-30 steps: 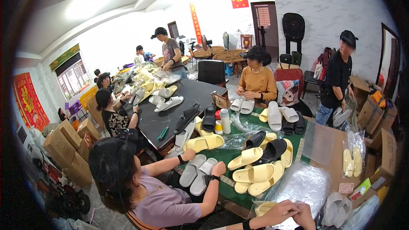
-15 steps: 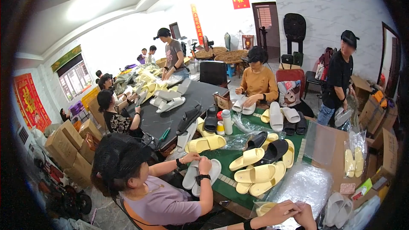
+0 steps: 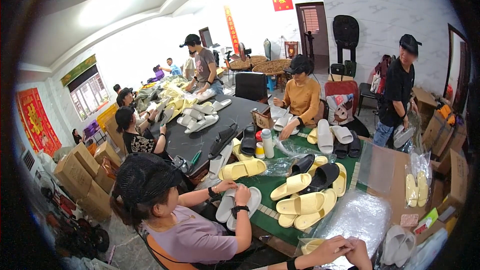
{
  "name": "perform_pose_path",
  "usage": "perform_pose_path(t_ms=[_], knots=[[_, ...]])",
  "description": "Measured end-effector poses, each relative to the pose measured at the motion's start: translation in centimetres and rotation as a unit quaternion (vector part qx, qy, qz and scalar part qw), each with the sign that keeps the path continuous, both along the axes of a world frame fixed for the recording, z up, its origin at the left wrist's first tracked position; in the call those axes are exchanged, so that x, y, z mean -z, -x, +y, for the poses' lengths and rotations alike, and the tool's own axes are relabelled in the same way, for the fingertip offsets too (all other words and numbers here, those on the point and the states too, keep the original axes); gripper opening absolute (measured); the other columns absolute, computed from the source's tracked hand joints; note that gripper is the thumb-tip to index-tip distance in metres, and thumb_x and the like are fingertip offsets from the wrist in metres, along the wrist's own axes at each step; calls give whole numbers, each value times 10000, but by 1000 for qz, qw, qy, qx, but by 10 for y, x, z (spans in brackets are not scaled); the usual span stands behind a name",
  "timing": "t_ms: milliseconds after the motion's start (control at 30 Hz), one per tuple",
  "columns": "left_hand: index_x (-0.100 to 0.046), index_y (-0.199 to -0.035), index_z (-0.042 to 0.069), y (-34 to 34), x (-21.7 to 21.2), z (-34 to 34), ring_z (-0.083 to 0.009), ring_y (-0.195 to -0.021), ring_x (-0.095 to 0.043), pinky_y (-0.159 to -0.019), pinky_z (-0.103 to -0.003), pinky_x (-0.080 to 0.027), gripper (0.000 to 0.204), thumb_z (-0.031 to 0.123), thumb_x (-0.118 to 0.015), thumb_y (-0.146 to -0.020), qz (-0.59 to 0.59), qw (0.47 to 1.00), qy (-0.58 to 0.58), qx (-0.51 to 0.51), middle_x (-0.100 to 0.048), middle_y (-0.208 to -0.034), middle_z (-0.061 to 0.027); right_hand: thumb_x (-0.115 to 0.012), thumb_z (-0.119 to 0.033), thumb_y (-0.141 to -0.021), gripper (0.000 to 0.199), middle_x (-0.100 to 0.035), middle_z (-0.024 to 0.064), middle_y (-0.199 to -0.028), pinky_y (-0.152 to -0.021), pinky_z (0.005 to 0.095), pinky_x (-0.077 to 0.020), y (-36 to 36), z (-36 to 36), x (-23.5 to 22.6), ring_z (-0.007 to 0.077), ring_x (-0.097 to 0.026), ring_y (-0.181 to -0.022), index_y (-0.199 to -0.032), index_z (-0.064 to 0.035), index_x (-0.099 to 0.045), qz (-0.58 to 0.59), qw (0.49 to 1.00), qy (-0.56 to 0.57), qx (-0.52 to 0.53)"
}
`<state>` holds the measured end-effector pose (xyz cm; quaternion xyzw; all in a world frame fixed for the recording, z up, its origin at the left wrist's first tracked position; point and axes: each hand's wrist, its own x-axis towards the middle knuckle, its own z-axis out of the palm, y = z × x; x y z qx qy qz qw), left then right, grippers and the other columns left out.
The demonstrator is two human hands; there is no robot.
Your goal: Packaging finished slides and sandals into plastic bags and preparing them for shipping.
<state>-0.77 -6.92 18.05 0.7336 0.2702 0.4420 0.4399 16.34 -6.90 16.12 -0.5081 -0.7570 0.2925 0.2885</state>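
At the lower edge, my left hand (image 3: 327, 251) and my right hand (image 3: 358, 255) are close together, fingertips pinched. They are over a clear plastic bag (image 3: 304, 244), whose film runs below both hands. A yellow slipper (image 3: 312, 244) shows inside it, partly covered by my left hand. The film between my fingertips is too fine to see clearly. Just beyond lie a stack of clear plastic bags (image 3: 357, 215) and a pile of ridged yellow slippers (image 3: 300, 203) with black slippers (image 3: 324, 178) among them.
To my left, a co-worker handles white slippers (image 3: 254, 200) at the green table top (image 3: 262, 220). Across, a person in orange touches pale slippers (image 3: 284, 121). A white bottle (image 3: 267, 143) stands mid-table. Bagged yellow slippers (image 3: 416, 190) and grey slippers (image 3: 398, 245) lie at right.
My hands stay almost where they were, still pinched together. The person in orange has lowered one hand toward the table. More white slippers lie on the far black table.
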Motion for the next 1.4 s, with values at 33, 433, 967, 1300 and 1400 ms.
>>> perform_pose_path(t_ms=[33,433,967,1300,1400], knots=[[-592,-950,28,1,0,0,-256,-840,-538,-747,-317,-434,150,128,-543,-849,0,1000,1,-2,-557,-849,-105,-607,-96,-674,98,-600,157,-695,-585,353,-461,0,0,2,321,-605,-679,-748,-37,-633,0,1000,1,-2],[-589,-959,29,-2,6,-2,-248,-831,-534,-739,-310,-433,155,125,-545,-846,11,1000,-2,1,-560,-855,-98,-612,-91,-676,86,-601,140,-722,-607,347,-467,-4,-2,13,312,-598,-690,-747,-43,-614,-21,1000,7,-2],[-592,-941,25,-6,-1,-6,-248,-820,-533,-727,-313,-433,142,119,-559,-841,5,1000,4,5,-555,-826,-95,-607,-112,-673,107,-598,166,-733,-609,368,-457,-9,-7,13,336,-589,-706,-758,-49,-625,-16,1000,0,-1],[-581,-942,24,0,15,12,-269,-956,-528,-838,-333,-408,137,94,-562,-825,19,980,-142,-139,-569,-995,-98,-582,-118,-729,146,-583,177,-634,-551,353,-439,-19,-4,-27,316,-582,-616,-667,8,-620,3,994,-26,105],[-580,-954,14,5,25,23,-252,-968,-530,-851,-320,-409,144,86,-544,-835,36,978,-71,-192,-568,-1017,-115,-580,-177,-756,221,-542,182,-583,-498,367,-381,-27,-6,-38,282,-545,-553,-661,18,-617,-1,989,-63,133]])
